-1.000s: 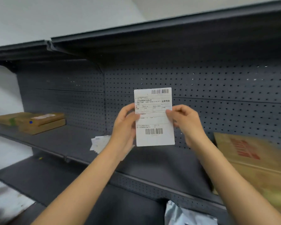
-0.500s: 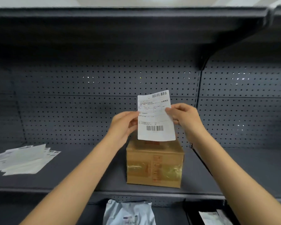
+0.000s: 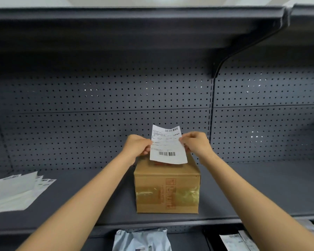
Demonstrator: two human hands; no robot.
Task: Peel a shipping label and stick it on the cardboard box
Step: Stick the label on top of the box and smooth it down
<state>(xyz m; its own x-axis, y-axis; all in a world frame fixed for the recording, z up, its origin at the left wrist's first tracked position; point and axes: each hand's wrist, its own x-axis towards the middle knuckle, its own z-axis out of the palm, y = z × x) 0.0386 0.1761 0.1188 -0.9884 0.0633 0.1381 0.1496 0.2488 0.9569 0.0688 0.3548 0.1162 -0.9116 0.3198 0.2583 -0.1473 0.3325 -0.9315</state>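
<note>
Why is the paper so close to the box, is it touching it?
Cannot tell. In the head view the label overlaps the cardboard box top's far edge, hiding any gap.

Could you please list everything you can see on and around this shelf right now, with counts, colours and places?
shipping label: one, white with black barcodes, held up above the box, slightly curled
cardboard box: one, brown with orange print and clear tape, centre of the shelf
shelf: one, dark grey, under the box, with a perforated back panel
loose sheets: a fanned pile, count unclear, white, left on the shelf
mailer bag: one, pale grey-blue, lower level, below the box
printed papers: at least two, white, lower level, right
left hand: bare, pinching the label's left edge
right hand: bare, pinching the label's right edge
</note>
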